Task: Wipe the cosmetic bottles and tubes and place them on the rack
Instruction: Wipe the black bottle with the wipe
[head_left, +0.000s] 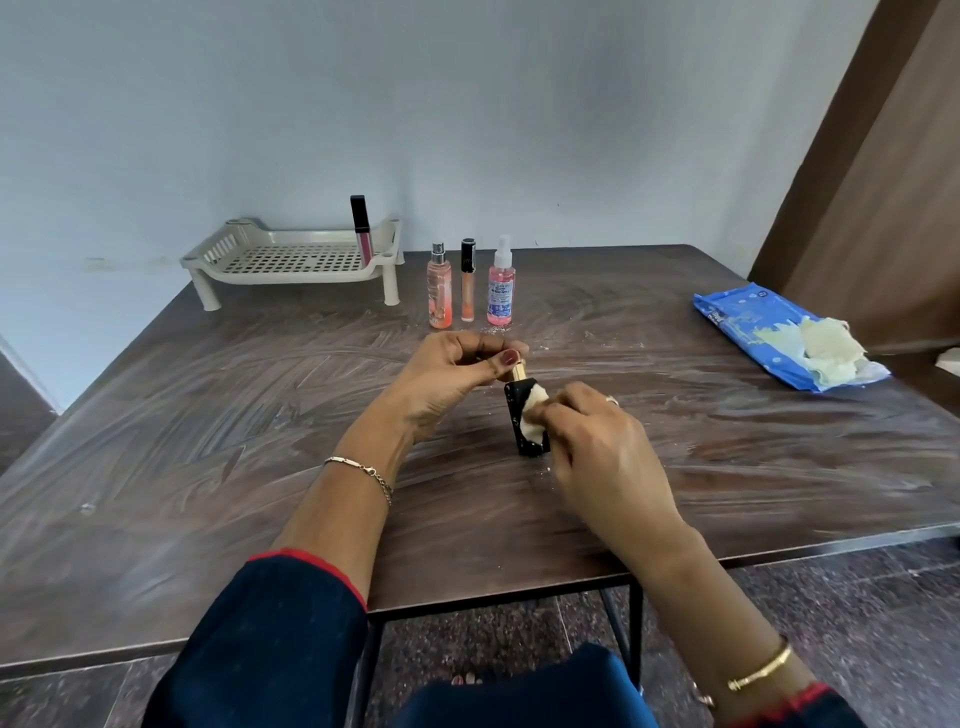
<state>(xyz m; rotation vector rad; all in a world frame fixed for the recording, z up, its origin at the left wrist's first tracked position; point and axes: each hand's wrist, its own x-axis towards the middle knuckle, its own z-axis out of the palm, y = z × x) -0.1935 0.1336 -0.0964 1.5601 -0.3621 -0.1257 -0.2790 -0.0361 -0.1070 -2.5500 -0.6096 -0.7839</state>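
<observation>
Grip detail: bottle (519, 415) at the worktop's (208, 415) middle, long axis running from near edge toward far edge, cap (520, 372) end away from the person; whether its base touches the worktop cannot be told. Left hand (447, 374) fingers pinch the bottle by its cap. Right hand (597, 441) fingers press a wipe (535, 410) against the bottle's right side. Rack (208, 254) stands at the far left corner, on the left hand's side, with one tube (361, 228) upright in it. By this layout the left hand looks better placed for the carry.
</observation>
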